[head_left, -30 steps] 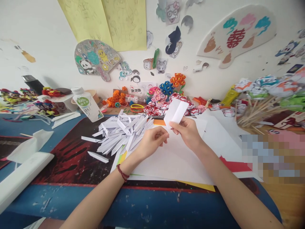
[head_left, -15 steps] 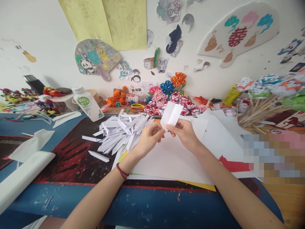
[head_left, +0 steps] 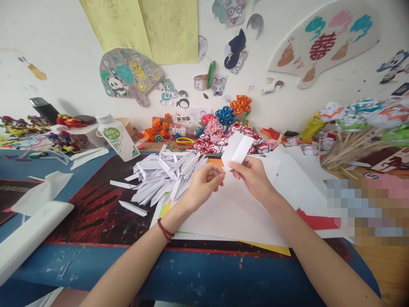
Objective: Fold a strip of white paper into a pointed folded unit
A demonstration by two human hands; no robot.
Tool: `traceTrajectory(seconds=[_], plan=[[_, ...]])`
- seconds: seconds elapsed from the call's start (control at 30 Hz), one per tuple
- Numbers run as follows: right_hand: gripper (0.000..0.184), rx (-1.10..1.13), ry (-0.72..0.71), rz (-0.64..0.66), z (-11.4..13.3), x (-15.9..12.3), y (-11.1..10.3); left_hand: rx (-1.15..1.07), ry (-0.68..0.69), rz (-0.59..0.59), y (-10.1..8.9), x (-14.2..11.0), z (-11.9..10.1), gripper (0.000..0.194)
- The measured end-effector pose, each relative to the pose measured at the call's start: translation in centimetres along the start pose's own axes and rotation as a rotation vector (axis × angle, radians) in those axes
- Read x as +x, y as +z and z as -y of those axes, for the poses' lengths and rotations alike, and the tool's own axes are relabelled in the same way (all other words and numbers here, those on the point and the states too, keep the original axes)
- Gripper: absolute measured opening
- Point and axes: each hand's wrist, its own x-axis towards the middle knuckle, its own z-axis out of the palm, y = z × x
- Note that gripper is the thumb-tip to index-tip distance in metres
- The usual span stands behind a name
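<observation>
My right hand (head_left: 253, 176) pinches the lower end of a small white paper strip (head_left: 237, 148) with a lengthwise crease, holding it up above the table. Beside it my left hand (head_left: 204, 182), a red cord round its wrist, has its fingers curled with the fingertips at the strip's bottom corner. Both hands hover over large white paper sheets (head_left: 230, 213) spread on the table. To the left of my left hand lies a pile of folded white paper pieces (head_left: 166, 175).
A white bottle with a green label (head_left: 116, 138) stands at the back left. Paper flowers (head_left: 223, 128) line the wall. Wooden sticks with paper flowers (head_left: 354, 140) lie at the right. A white box (head_left: 28, 236) sits at the front left.
The paper strip shifted a little left with both hands, then back right and up. My left hand has come up close to the strip's lower end.
</observation>
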Motion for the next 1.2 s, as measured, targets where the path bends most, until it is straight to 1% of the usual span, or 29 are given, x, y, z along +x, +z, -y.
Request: traceTrajectory(seconds=[0.13, 0.2, 0.33, 0.5, 0.6, 0.8, 0.93, 1.0, 1.13, 1.2], plan=[[0.023, -0.031, 0.03, 0.109, 0.03, -0.05, 0.02, 0.055, 0.027, -0.051, -0.19, 0.12, 0.07, 0.025], [0.022, -0.044, 0.049, 0.143, -0.02, -0.14, 0.16, 0.101, 0.033, -0.066, -0.33, 0.15, 0.1, 0.027], [0.021, -0.047, 0.061, 0.163, -0.13, -0.23, 0.25, 0.179, 0.048, -0.072, -0.43, 0.06, 0.22, 0.028], [0.022, -0.064, 0.091, 0.208, -0.23, -0.26, 0.15, 0.332, 0.092, -0.113, -0.53, -0.1, 0.29, 0.033], [0.022, -0.055, 0.094, 0.223, -0.38, -0.22, 0.13, 0.405, 0.113, -0.111, -0.61, -0.13, 0.18, 0.035], [0.026, -0.053, 0.098, 0.203, -0.43, -0.11, 0.06, 0.45, 0.104, -0.081, -0.54, -0.22, 0.05, 0.038], [0.029, -0.046, 0.115, 0.219, -0.48, -0.16, 0.09, 0.436, 0.096, -0.15, -0.66, -0.19, -0.05, 0.028], [0.029, -0.055, 0.126, 0.198, -0.63, -0.15, 0.12, 0.435, 0.089, -0.161, -0.71, -0.14, -0.18, 0.024], [0.03, -0.076, 0.147, 0.117, -0.78, -0.02, 0.11, 0.483, 0.074, -0.094, -0.63, -0.04, -0.23, 0.027], [0.03, -0.074, 0.146, 0.103, -0.69, 0.05, 0.07, 0.5, 0.08, -0.082, -0.6, 0.03, -0.08, 0.028]])
